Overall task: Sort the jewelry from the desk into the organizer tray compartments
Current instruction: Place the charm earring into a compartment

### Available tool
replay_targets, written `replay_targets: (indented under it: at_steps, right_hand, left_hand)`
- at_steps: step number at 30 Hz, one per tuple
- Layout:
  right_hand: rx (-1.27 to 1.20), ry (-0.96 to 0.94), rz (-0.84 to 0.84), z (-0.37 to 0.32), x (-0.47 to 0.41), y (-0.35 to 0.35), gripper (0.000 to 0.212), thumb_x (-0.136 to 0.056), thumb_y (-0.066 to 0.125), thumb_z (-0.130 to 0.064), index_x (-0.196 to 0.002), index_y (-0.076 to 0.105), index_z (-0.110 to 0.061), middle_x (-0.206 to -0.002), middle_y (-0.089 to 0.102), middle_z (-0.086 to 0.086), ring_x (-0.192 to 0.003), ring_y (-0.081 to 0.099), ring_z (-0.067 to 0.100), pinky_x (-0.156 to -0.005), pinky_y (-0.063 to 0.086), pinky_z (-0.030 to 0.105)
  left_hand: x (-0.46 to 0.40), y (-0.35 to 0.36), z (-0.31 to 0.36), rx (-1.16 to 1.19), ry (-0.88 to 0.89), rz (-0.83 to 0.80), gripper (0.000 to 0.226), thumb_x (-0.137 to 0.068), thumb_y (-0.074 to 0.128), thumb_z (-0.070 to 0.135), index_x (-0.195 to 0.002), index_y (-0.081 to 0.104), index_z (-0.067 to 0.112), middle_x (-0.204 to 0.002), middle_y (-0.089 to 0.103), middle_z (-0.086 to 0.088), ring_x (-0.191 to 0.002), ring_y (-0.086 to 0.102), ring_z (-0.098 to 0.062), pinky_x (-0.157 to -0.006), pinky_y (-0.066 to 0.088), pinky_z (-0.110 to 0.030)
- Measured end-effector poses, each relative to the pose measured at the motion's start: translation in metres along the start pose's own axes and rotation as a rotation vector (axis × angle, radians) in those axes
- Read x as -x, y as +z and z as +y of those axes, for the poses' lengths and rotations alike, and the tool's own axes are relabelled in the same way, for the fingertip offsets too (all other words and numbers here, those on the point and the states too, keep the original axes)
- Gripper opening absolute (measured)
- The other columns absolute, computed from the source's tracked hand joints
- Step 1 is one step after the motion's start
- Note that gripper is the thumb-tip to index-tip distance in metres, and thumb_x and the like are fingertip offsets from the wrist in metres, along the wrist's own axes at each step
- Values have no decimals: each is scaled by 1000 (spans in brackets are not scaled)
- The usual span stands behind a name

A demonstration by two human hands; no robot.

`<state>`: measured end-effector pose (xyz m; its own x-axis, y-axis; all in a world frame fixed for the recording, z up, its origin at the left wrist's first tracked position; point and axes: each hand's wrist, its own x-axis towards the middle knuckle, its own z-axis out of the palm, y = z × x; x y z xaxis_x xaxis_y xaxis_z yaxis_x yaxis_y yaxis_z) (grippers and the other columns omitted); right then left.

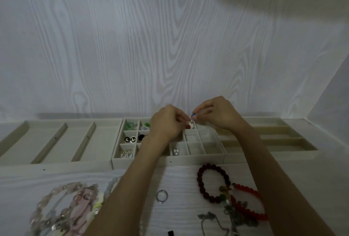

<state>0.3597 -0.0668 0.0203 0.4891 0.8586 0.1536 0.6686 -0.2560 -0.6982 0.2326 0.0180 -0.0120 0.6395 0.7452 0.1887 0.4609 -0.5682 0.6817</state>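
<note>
Both my hands hover over the back of the middle organizer tray [196,157], a cream grid of small compartments. My left hand [168,122] pinches a small white pearl piece [191,121]. My right hand [217,113] pinches a small blue piece [193,116] just above it; the two pieces nearly touch. Below the fingertips a red bead earring [188,126] lies in a back compartment. Other compartments hold green pieces [130,125], black round studs [130,138], silver earrings [126,153] and a white bow piece [175,151].
A long-slot tray [47,141] lies left, another tray [268,141] right. On the desk near me: a dark red bead bracelet [201,181], a bright red bracelet [251,194], a clear ring [162,196], silver chains [209,218], and a pile of pink and clear bead strands [62,207].
</note>
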Motion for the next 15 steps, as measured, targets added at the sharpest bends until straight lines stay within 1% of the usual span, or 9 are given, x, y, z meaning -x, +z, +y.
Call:
replay_targets:
  at_steps: [2,4,6,8,12,15]
  right_hand:
    - [6,-14,-18,2,0,3,11,-74,78,-17,-84,75,-17,-79,72,0,-81,66,6,-76,49,18]
    - [22,-29,-22,6,-1,5,14,-74,78,-17,-87,76,-18,-82,73,0,-77,65,2,-72,49,13]
    - [28,-37,-18,9,-2,8,15,-75,78,-17,-89,76,-18,-83,74,-2,-75,65,-1,-72,49,13]
    - [35,-48,-20,12,-2,11,15,-76,77,-18,-91,76,-18,-85,74,-2,-77,65,0,-75,50,15]
    - [63,-60,-9,15,-4,11,15,-78,75,-19,-93,76,-19,-89,74,-1,-84,66,7,-81,52,23]
    - [76,-54,9,18,-5,12,16,-78,74,-23,-94,76,-20,-90,74,-1,-85,66,8,-83,53,26]
  left_hand:
    - [2,-1,0,-97,6,32,12,-86,66,34,-95,74,32,-96,73,8,-98,63,-12,-92,48,-35]
    - [2,-2,1,-181,38,71,15,-87,64,31,-99,73,34,-105,70,4,-107,56,-18,-95,43,-35]
    - [2,-3,3,-285,66,59,24,-91,57,24,-105,71,36,-114,63,1,-113,47,-22,-93,36,-33]
    - [1,-2,4,-350,66,22,30,-93,51,20,-110,68,38,-119,57,-1,-115,41,-23,-91,31,-32]
    - [1,-3,4,-371,51,-13,32,-95,48,21,-115,66,38,-123,52,-2,-118,37,-24,-93,30,-32]
    - [1,-7,3,-341,25,-19,28,-94,51,24,-116,65,34,-124,51,-3,-120,36,-24,-95,31,-33]
